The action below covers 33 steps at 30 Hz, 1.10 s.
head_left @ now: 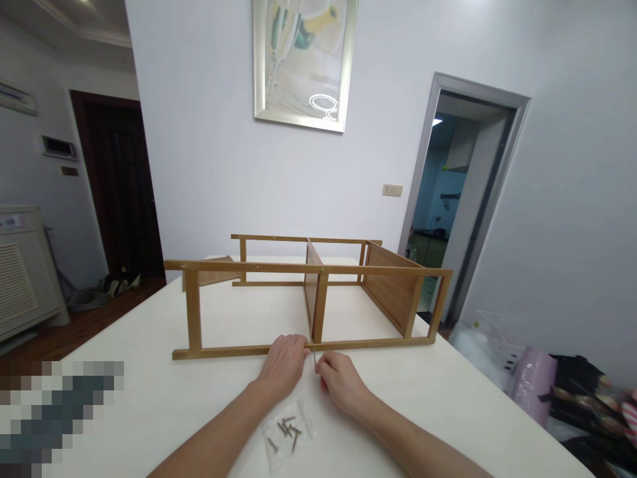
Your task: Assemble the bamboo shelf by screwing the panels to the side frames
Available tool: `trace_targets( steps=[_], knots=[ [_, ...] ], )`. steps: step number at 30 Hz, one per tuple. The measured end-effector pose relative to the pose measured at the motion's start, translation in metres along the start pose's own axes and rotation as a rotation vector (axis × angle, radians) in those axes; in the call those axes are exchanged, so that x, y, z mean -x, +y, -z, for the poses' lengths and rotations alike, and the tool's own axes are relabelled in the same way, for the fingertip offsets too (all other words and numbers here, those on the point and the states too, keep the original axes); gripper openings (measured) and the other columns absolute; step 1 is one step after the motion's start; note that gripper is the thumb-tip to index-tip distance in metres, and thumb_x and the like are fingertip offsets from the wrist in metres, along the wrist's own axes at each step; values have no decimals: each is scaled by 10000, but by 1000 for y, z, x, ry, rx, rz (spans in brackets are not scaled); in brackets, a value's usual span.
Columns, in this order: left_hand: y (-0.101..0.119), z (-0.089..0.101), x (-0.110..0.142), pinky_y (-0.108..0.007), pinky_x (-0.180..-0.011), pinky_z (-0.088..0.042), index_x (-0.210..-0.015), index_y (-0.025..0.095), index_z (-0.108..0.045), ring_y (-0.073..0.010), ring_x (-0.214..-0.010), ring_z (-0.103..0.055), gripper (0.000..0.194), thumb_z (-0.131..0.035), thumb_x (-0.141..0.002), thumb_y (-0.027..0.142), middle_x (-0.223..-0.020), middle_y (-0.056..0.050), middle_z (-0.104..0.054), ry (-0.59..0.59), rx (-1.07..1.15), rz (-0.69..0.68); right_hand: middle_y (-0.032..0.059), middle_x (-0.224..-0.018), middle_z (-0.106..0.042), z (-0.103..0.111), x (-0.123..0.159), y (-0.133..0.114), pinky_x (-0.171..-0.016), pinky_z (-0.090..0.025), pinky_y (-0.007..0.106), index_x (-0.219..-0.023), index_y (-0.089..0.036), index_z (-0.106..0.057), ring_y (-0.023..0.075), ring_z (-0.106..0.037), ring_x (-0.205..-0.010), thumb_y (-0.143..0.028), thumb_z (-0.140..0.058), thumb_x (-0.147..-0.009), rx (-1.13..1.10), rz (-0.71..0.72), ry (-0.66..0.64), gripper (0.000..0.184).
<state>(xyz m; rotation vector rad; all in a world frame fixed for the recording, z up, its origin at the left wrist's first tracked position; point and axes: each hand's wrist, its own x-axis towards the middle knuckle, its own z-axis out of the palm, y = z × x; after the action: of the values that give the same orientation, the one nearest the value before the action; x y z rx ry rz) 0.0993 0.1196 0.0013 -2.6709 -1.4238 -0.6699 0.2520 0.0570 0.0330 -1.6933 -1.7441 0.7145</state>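
Observation:
A wooden shelf frame (pixel 243 267) lies on its side across the white table (pixel 239 425), with two brown panels (pixel 393 285) fitted upright between its side frames. My left hand (pixel 283 365) grips the lower near rail (pixel 223 352), just left of the middle panel's joint. Right of it, my right hand (pixel 343 382) is closed on a thin metal tool (pixel 314 358), like a hex key, whose tip meets the rail at that joint. The tool's far end is hidden in my fingers. A clear plastic bag (pixel 273 458) with several screws (pixel 286 428) lies between my forearms.
A loose wooden panel (pixel 213 271) lies at the table's far left, behind the frame. The white wall (pixel 209 166) stands behind the table. Plastic-wrapped items and a purple roll (pixel 532 382) are heaped beyond the right table edge.

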Motion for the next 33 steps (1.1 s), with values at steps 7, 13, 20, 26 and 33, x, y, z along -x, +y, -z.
trace_targets(
  steps=[7,13,20,26,33],
  knots=[
    [1,2,-1,-372,-825,-396,-1013,176,-606,-234,-916,-606,259,-356,-966,222,-975,-90,-686,-19,-3,21,-41,-444,-543,3,-5,4,-359,-164,233,-676,-169,-555,77,-301,-290,-162,-419,-697,-474,-215,-188,137],
    [2,3,-1,-372,-829,-395,-999,179,-606,-239,-924,-610,245,-367,-963,219,-974,-91,-685,-30,-10,22,-45,-432,-537,7,-4,1,-339,-146,223,-662,-172,-539,71,-317,-267,-153,-419,-656,-563,-236,-234,121],
    [4,6,0,-372,-833,-390,-1016,181,-601,-239,-930,-607,251,-358,-967,218,-987,-88,-682,-27,-8,20,-10,-570,-586,4,-2,2,-466,-292,218,-759,-167,-569,108,-474,-454,-140,-431,-770,-130,-88,-99,141],
    [6,10,1,-364,-846,-388,-1007,174,-596,-231,-934,-606,263,-338,-974,213,-969,-83,-680,-30,4,12,54,-844,-672,11,12,2,-637,-339,261,-992,-174,-566,173,-598,-737,-213,-473,-871,396,229,66,158],
    [4,8,0,-371,-849,-396,-1000,174,-597,-234,-935,-607,259,-342,-969,212,-978,-91,-680,-36,-3,17,63,-977,-631,8,16,3,-645,-358,280,-971,-191,-511,198,-619,-831,-220,-539,-890,687,395,155,90]
  ],
)
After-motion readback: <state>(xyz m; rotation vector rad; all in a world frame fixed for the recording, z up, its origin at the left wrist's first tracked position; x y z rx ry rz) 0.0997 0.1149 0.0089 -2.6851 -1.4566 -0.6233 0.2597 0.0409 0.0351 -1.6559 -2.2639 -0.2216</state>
